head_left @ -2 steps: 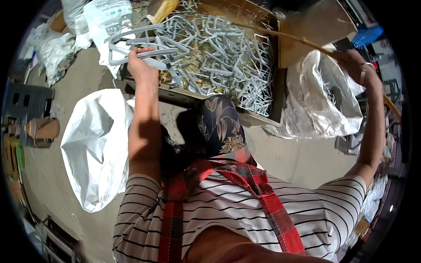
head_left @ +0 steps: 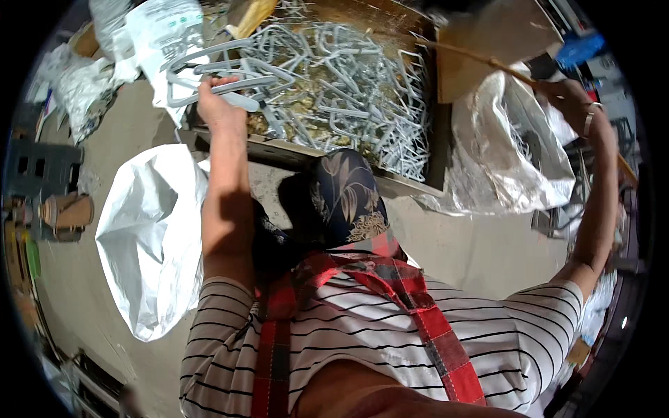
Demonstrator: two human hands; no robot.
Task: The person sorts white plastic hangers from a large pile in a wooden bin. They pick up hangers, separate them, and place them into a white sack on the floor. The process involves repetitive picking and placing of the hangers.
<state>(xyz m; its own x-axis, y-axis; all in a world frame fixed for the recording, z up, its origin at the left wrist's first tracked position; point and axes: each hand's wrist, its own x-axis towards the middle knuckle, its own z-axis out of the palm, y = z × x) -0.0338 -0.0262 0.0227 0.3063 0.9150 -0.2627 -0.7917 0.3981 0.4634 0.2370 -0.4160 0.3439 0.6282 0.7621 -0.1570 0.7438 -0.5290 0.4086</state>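
Observation:
My left hand [head_left: 221, 104] is closed round several flat grey bent frame pieces [head_left: 259, 82] with angular, looped ends. It is above the left front edge of a wide brown-walled bin [head_left: 401, 182]. A tangled heap of similar grey bent pieces [head_left: 348, 90] fills the bin, with yellowish bits among them. My right hand [head_left: 568, 104], out at the right, grips a long thin wooden stick [head_left: 488, 61]. The stick slants leftward over the bin, and its other end passes behind my right forearm. Its far tip is blurred over the heap.
A white sack [head_left: 150, 237] lies on the floor at the left. Beside the bin on the right stands another open white sack [head_left: 481, 153] with grey pieces inside. A brown board [head_left: 488, 42] rises at the bin's right. A dark plastic stool [head_left: 45, 167] is at the far left.
My right hand has moved slightly to the right and down, drawing the stick rightward over the heap. My left hand keeps its hold on the grey pieces; the whole view has shifted a little.

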